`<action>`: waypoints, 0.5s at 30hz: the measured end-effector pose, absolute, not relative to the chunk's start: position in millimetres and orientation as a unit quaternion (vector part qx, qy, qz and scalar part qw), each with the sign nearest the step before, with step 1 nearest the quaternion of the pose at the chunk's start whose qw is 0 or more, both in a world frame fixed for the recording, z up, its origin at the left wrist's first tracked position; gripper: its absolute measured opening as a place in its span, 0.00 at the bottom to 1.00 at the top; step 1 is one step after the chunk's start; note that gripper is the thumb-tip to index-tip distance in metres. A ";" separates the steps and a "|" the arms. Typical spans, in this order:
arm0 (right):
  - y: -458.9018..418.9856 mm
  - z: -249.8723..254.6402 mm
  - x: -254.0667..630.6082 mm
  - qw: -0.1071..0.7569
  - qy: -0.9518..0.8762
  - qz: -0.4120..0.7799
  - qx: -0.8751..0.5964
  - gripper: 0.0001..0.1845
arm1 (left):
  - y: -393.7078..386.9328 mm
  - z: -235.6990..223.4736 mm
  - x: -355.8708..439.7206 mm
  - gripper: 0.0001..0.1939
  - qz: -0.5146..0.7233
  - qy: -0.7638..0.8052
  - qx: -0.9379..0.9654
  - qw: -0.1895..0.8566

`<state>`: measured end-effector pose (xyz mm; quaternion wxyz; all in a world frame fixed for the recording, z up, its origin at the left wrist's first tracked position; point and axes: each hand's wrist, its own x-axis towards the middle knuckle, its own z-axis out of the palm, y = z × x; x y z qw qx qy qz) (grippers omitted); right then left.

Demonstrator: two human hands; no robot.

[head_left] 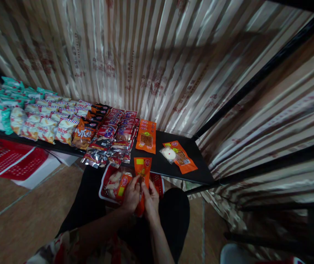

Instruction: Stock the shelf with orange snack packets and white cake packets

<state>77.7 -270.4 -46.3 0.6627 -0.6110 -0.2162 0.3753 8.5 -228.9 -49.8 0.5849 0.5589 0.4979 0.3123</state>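
Observation:
Both my hands meet over my lap, just below the front edge of a black shelf [173, 167]. My left hand [131, 196] and my right hand [150, 200] are closed side by side on a stack of orange snack packets [142, 168], whose top end leans up against the shelf edge. Under my hands a red basket [105, 179] rests on my knees, holding more orange and pale packets. On the shelf lie a neat pile of the same orange packets [146, 136] and one loose orange packet [183, 157] with a small white pouch [168, 154] on it.
Rows of snack bags [63, 124] in teal, white, orange and dark red fill the shelf to the left. Red baskets [11, 159] sit on a white box on the floor at left. A striped curtain [157, 62] hangs behind, with black rack bars [256, 77] at right.

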 end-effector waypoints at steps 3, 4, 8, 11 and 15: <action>-268.9 -52.1 74.5 0.656 -0.219 0.362 -0.624 0.29 | -229.7 -48.0 7.4 0.19 0.304 0.511 0.549 0.587; -268.4 -53.6 73.3 0.655 -0.224 0.360 -0.625 0.29 | -230.0 -47.5 7.0 0.19 0.304 0.513 0.548 0.586; -265.8 -55.2 67.4 0.649 -0.234 0.367 -0.624 0.29 | -230.2 -43.4 5.3 0.20 0.312 0.518 0.555 0.571; -263.1 -54.7 62.7 0.650 -0.237 0.373 -0.619 0.28 | -228.0 -40.0 4.5 0.21 0.302 0.530 0.567 0.554; -260.7 -53.1 58.7 0.643 -0.239 0.374 -0.625 0.27 | -224.3 -43.8 3.6 0.20 0.282 0.546 0.555 0.561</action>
